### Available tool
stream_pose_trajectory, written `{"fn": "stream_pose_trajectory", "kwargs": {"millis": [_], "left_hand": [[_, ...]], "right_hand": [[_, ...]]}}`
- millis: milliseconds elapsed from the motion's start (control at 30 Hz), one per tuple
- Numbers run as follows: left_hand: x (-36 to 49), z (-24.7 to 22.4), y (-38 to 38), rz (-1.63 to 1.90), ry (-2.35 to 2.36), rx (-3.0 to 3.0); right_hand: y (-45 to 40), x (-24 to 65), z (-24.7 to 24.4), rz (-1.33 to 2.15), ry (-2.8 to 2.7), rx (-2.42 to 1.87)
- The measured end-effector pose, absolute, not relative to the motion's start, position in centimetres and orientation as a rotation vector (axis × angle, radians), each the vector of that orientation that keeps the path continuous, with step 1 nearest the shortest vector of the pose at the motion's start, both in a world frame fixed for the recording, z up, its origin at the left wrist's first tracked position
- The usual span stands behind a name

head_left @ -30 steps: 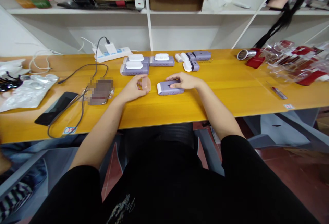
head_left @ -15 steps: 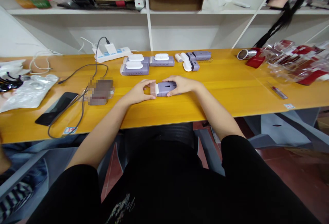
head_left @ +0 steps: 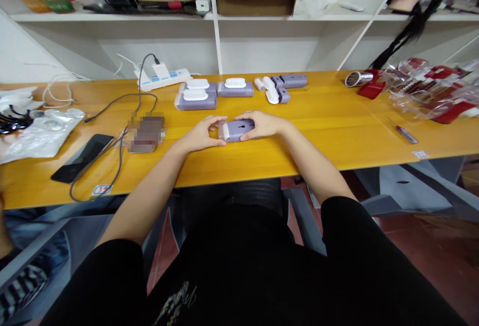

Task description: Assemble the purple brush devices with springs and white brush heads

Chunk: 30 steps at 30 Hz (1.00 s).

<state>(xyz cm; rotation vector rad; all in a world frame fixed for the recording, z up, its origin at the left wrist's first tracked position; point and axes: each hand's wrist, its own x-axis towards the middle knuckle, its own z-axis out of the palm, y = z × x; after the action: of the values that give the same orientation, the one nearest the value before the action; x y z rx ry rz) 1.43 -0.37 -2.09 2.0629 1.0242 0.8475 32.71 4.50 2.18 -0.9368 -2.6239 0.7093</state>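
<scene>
On the table in front of me lies a purple handheld device (head_left: 238, 129) with a white strip near its left end and dark slots on top. My right hand (head_left: 261, 125) is closed around its right end. My left hand (head_left: 206, 133) grips a clear plastic cap (head_left: 221, 130) at the device's left end, thumb in front and fingers behind. The cap overlaps the end of the purple body. Farther back stand similar purple devices with white brush-like heads (head_left: 197, 94), and another one (head_left: 235, 88) beside them.
Small purple and white parts (head_left: 275, 89) lie at the back right. A power strip (head_left: 164, 79), a phone (head_left: 82, 158) and a dark cable are on the left. A screwdriver (head_left: 407, 135) and red graters in clear plastic (head_left: 441, 91) occupy the right. Shelves rise behind.
My right hand has pushed the purple device a little to the left, deeper into the clear cap. My left hand has stayed almost where it was.
</scene>
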Motion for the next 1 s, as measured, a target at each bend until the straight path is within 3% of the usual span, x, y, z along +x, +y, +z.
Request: {"fn": "stream_pose_trajectory", "kwargs": {"millis": [1000], "left_hand": [[2.5,-2.7,-1.0,0.946,0.945,1.872]], "right_hand": [[3.7,31.9,2.0,0.62,-2.639,-0.817]]}}
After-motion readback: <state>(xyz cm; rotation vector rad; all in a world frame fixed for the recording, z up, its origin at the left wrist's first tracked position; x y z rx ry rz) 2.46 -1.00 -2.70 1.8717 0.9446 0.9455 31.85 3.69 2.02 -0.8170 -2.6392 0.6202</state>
